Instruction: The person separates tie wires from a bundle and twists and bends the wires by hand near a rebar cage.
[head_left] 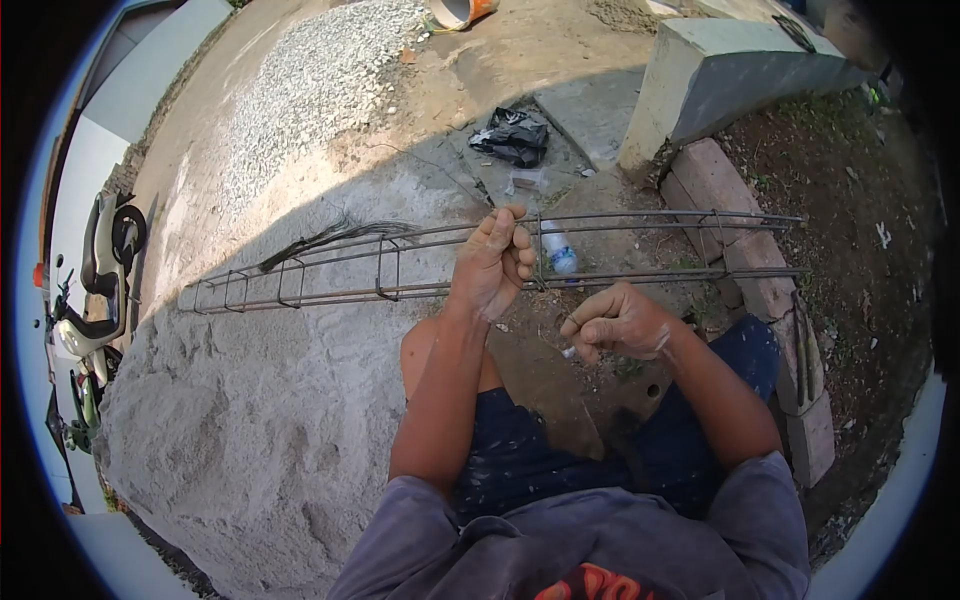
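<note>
From where I stand, the person sits bent over a long steel bar cage (620,276) that runs left to right just beyond the knees. The left hand (493,262) is up at the cage's far bars, its fingers curled in close against the thumb, just left of one of the square ties (540,252); I can't tell whether a thin wire is gripped in there. The right hand (622,320) hangs a little nearer and to the right, on the near side of the bars and apart from them, thumb and fingers drawn to a narrow pinch; whatever may be between them is too fine for me to make out.

A loose bundle of dark wire (320,238) lies along the left half of the cage. A bottle with a blue label (560,250) shows between the bars, right of the left hand. On the right, the cage passes over a row of pale blocks (715,180). Farther off sit a crumpled black bag (512,137) and a spread of gravel (310,80), while a sand heap (250,430) fills the near left.
</note>
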